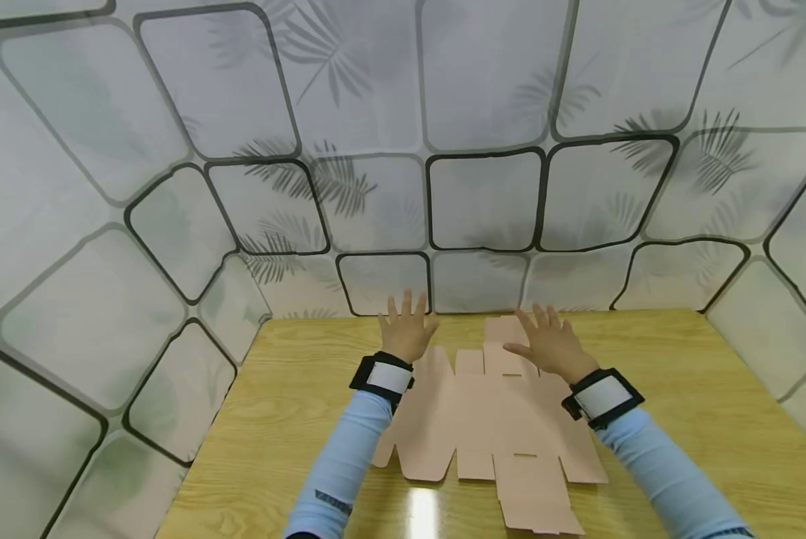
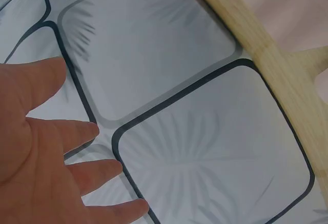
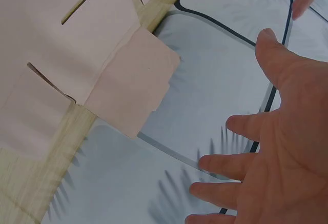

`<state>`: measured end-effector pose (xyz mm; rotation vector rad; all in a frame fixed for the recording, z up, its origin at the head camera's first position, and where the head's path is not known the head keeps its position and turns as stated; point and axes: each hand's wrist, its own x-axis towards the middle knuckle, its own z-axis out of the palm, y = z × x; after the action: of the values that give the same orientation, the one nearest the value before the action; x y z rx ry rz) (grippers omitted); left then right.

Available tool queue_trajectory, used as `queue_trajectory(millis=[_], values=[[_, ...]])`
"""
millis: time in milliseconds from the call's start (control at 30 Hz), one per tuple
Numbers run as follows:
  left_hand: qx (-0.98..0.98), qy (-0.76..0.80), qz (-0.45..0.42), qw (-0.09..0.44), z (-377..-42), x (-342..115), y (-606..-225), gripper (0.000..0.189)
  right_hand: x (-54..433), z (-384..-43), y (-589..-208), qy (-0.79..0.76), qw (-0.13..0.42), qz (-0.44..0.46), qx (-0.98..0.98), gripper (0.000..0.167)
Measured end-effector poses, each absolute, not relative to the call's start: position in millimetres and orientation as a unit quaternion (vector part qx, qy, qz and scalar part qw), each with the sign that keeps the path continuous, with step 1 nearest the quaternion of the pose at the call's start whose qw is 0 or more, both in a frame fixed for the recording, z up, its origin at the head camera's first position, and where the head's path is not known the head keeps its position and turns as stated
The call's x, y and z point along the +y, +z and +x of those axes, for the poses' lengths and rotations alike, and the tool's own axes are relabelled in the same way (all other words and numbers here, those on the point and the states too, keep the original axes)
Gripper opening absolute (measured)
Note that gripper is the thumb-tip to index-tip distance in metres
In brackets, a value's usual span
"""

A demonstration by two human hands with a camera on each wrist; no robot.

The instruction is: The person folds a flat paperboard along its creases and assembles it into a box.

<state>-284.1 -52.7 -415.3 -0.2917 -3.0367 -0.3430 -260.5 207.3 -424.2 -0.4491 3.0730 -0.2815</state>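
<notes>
An unfolded pinkish-brown cardboard box blank (image 1: 487,415) lies flat on the wooden table, with flaps, slits and a long tab toward the near side. Above its far left part my left hand (image 1: 406,333) is held with fingers spread, holding nothing. My right hand (image 1: 553,346) hovers over its far right part, fingers spread too and holding nothing. In the left wrist view the left hand (image 2: 46,147) shows its palm and straight fingers, apart from the cardboard. The right wrist view has the right hand (image 3: 277,142) beside a cardboard end flap (image 3: 133,80), not touching it.
The light wooden table (image 1: 261,427) reaches back to a wall covering (image 1: 484,202) with rounded outlines and leaf prints. This covering also stands along the left and right sides. Light glares on the near table edge. Both wrists wear black straps over blue sleeves.
</notes>
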Motion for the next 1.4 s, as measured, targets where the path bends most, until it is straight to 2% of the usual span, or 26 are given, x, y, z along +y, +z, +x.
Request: queue_trajectory(millis=[133, 300, 400, 567, 700, 967, 1400], values=[[-0.989, -0.109, -0.101, 0.019, -279, -52, -421, 0.068, 207, -259, -432, -0.076, 0.014, -0.149, 0.986, 0.074], [-0.988, -0.082, -0.126, -0.039, -278, -51, -437, 0.081, 206, -255, -443, -0.059, 0.043, -0.161, 0.984, 0.078], [-0.984, -0.063, -0.141, -0.087, -278, -50, -449, 0.091, 205, -250, -449, -0.07, 0.096, -0.169, 0.979, 0.087], [-0.974, -0.051, -0.158, -0.152, -272, -50, -465, 0.103, 204, -241, -461, -0.122, 0.189, -0.163, 0.961, 0.111], [-0.965, -0.063, -0.178, -0.18, -266, -53, -477, 0.105, 205, -238, -474, -0.138, 0.212, -0.165, 0.953, 0.119], [-0.957, -0.107, -0.196, -0.184, -268, -60, -495, 0.1, 204, -241, -490, -0.142, 0.221, -0.17, 0.95, 0.116], [-0.956, -0.098, -0.205, -0.188, -265, -63, -494, 0.097, 200, -253, -489, -0.098, 0.23, -0.191, 0.949, 0.121]])
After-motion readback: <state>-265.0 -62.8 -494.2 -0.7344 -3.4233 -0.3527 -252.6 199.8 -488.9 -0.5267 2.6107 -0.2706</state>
